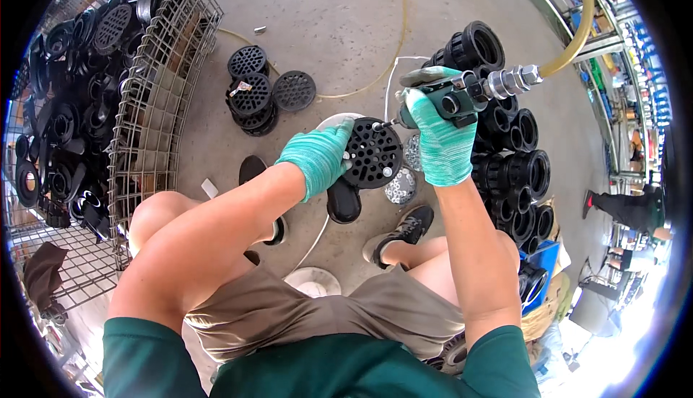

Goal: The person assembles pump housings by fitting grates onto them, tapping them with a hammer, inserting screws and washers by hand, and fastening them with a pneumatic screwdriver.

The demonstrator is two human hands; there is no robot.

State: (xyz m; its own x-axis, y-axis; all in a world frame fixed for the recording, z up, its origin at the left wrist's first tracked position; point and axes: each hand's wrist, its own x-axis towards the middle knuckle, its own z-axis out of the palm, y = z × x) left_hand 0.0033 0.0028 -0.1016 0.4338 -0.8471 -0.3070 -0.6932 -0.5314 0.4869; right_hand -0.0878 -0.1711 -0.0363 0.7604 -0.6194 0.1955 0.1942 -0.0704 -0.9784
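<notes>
My left hand [317,158], in a green-and-white knit glove, grips the left edge of a round black drain grate [374,165] with many holes. Below the grate sticks out a black rounded outlet [344,204]. A few shiny screws or nuts show on the grate's face and rim. My right hand [442,144], gloved the same way, is wrapped round a dark green air screwdriver [455,101]. The tool's bit points left at the grate's upper rim; whether it touches a screw there I cannot tell. A metal coupling [512,80] joins the tool to a yellow air hose [586,19].
On the left stands a wire basket [155,102] full of black plastic parts. Loose grates [294,90] lie stacked on the floor ahead. Dishes of small metal hardware [401,187] sit by my right shoe. Black ribbed fittings [516,171] are piled at right; a person [635,207] is beyond.
</notes>
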